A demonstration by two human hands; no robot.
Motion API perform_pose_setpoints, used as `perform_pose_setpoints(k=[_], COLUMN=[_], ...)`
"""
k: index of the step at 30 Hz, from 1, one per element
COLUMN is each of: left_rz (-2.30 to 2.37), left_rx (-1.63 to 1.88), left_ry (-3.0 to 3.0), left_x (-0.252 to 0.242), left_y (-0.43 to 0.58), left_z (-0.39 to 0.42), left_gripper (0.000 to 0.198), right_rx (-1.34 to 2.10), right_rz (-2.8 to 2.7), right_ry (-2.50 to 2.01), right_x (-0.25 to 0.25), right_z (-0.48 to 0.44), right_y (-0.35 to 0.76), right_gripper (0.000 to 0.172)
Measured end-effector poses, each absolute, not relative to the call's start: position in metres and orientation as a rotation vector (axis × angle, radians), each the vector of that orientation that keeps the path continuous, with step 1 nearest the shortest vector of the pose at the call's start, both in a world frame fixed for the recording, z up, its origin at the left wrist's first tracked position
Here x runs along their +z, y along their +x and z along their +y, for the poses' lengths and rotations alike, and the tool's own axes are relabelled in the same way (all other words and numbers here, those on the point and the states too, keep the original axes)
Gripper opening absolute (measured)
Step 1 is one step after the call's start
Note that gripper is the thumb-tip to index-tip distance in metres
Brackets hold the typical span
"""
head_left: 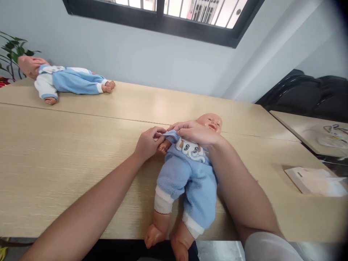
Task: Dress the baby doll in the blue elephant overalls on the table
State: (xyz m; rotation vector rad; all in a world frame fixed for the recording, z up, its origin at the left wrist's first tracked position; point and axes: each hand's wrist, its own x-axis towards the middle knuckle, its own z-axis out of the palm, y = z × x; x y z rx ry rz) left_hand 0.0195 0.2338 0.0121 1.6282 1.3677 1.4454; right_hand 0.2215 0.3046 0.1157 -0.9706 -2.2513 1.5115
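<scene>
A baby doll [190,174] in a blue outfit with white cuffs and an elephant face on the chest lies on its back, its feet over the table's front edge. My left hand [150,142] pinches the blue striped sleeve cuff [170,135] beside the doll's small hand [164,145]. Across the doll's upper chest reaches my right hand [192,132], its fingers closed on the same sleeve just above the cuff. The doll's face shows beyond my right wrist, and its other arm is hidden under my forearm.
A second doll [77,80] in blue and white lies at the table's back left, near a plant [13,52]. On the right are a white packet [317,181], a side table with cables [335,132] and black chairs [301,92]. The wooden table [67,152] meets the wall behind.
</scene>
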Motion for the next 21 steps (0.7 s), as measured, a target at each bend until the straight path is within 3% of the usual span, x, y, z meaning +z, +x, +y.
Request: perform_pose_setpoints(k=[4, 10, 15, 18, 21], left_rz=[1.251, 0.981, 0.883, 0.884, 0.936], left_rx=[1.295, 1.327, 1.339, 1.312, 1.334], left_ry=[1.58, 1.28, 1.053, 1.019, 1.076], left_x=[0.009, 0.006, 0.006, 0.004, 0.004], left_y=[0.016, 0.019, 0.023, 0.026, 0.031], left_z=[0.236, 0.239, 0.237, 0.237, 0.238], left_gripper=[0.023, 0.026, 0.038, 0.039, 0.038], right_rx=[1.715, 1.687, 1.372, 1.245, 1.08], right_rz=[-2.023, -1.987, -2.306, -2.507, -2.681], right_ry=[-1.012, -1.013, -0.968, -0.917, -0.88], right_x=[0.111, 0.11, 0.119, 0.129, 0.136], right_z=[0.304, 0.309, 0.309, 0.302, 0.295], right_y=[0.218, 0.221, 0.227, 0.23, 0.232], right_gripper=[0.017, 0.018, 0.018, 0.024, 0.019])
